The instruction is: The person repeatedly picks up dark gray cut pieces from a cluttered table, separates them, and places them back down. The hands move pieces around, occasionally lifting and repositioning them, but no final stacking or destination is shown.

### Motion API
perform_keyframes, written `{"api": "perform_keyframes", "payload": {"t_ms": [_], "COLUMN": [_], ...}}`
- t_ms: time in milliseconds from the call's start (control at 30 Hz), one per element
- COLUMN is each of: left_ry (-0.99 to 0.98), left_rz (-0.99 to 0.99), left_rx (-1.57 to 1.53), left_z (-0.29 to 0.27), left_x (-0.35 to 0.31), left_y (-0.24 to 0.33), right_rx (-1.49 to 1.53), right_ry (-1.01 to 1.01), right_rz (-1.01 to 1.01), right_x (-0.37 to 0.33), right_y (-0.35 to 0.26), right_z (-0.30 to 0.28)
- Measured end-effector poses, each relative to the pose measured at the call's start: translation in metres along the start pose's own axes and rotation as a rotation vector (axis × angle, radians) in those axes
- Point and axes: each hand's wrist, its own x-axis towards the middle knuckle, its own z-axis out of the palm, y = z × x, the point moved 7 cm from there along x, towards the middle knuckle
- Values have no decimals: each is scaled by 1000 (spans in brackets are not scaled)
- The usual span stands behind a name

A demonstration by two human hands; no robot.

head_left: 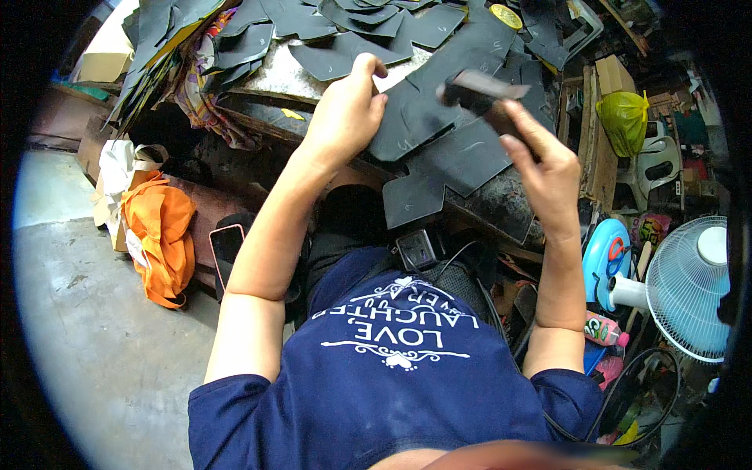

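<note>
My right hand is closed around a motion-blurred dark flat thing with a pale grey strip along its far side; its kind cannot be made out. It is above black cut sheet pieces with small pale marks. My left hand hovers by the near edge of the worktable, fingers loosely curled, thumb and forefinger apart, with nothing visible between them. Beside it lies a black sheet piece, overlapping another notched black piece that juts over the table edge. More black pieces spread across the far side.
A round yellow thing lies at the far right of the table. Left are a stack of dark sheets, an orange cloth bag and a phone. A fan, a pink bottle and a yellow-green plastic bag are right.
</note>
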Motion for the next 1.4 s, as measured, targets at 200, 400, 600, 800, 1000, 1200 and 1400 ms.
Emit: {"api": "perform_keyframes", "payload": {"t_ms": [200, 400, 600, 800, 1000, 1200, 1400], "left_ry": [-76, -140, -81, -74, -63, -90, -91], "left_rz": [-109, -190, -248, -284, -281, -188, 21], "left_rx": [-115, -209, -304, -327, -336, -77, -100], "left_z": [-7, -35, -62, -70, -84, -93, -112], "left_x": [-18, -29, -50, -53, -60, -60, -63], "left_y": [1, -5, -6, -5, 0, 15, 43], "right_rx": [-136, -264, -72, -221, -88, -94, -191], "right_ry": [-46, 95, 205, 81, 143, -9, 170], "right_rz": [6, 10, -106, 87, 47, 155, 42], "right_x": [13, 40, 28, 24, 17, 8, -28], "right_y": [2, 17, -2, 17, 11, 32, 29], "right_z": [55, 17, 18, 2, 15, 35, -2]}}
